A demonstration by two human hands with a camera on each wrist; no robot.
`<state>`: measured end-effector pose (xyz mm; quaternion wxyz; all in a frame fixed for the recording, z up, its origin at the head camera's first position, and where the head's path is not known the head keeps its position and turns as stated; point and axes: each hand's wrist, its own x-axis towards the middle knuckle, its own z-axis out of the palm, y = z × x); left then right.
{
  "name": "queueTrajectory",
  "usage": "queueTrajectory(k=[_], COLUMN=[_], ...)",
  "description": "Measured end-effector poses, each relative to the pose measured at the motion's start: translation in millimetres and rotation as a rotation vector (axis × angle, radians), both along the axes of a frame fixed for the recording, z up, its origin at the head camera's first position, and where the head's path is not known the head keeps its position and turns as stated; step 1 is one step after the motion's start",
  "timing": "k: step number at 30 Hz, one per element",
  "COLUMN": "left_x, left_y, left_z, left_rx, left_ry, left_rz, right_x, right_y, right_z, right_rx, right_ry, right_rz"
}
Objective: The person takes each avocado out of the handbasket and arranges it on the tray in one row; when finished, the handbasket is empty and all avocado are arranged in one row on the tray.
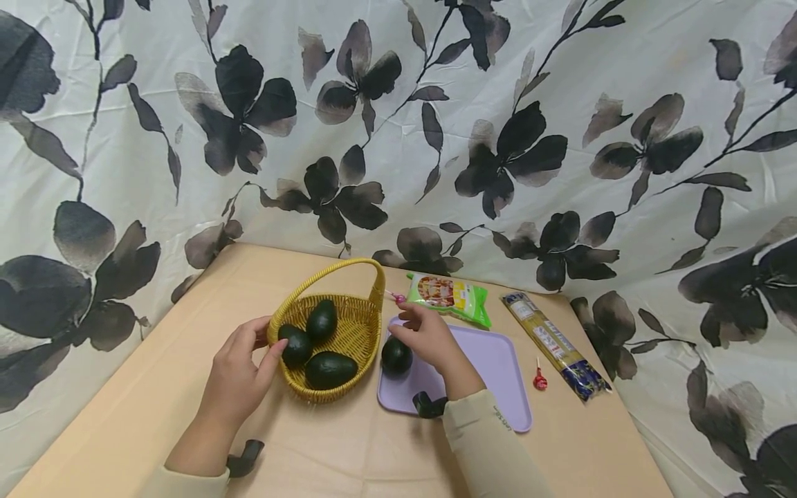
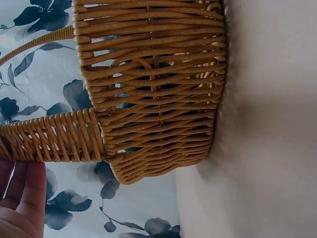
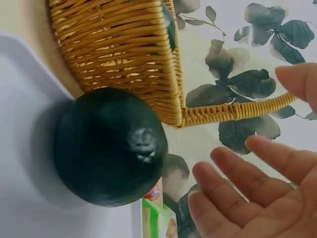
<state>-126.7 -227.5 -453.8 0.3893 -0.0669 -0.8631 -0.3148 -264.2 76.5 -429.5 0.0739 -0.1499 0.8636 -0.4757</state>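
A yellow wicker basket [image 1: 366, 304] holds three dark green avocados, among them one avocado [image 1: 331, 371] at the front. My left hand [image 1: 239, 377] grips the basket at the base of its handle, thumb on the near side; in the left wrist view its fingers [image 2: 32, 191] touch the handle's foot. Another avocado [image 1: 396, 357] lies on the left part of a lilac tray [image 1: 492, 360]. Over that tray hovers my right hand [image 1: 432, 339], fingers spread and holding nothing; the right wrist view shows it apart from the round-looking avocado [image 3: 111, 148].
Behind the tray lies a green snack packet [image 1: 448, 296], with a pink-wrapped lollipop [image 1: 398, 299] at its left. To the tray's right are a red lollipop [image 1: 539, 380] and a long noodle-like packet [image 1: 554, 342]. A floral cloth [image 1: 398, 173] hangs behind the table.
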Motion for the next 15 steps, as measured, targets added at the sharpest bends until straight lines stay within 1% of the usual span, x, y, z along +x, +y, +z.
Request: queueTrajectory(k=[7, 15], left_x=[-0.6, -0.2], left_y=[-0.9, -1.8], left_z=[-0.4, -0.9], left_rx=[-0.001, 0.0], left_ry=[0.0, 0.007], left_rz=[-0.007, -0.013], right_x=[1.7, -0.6], right_y=[-5.8, -17.4], right_z=[5.5, 17.3], right_rx=[-0.056, -0.008], right_ry=[0.009, 0.019], right_rz=[0.083, 0.135])
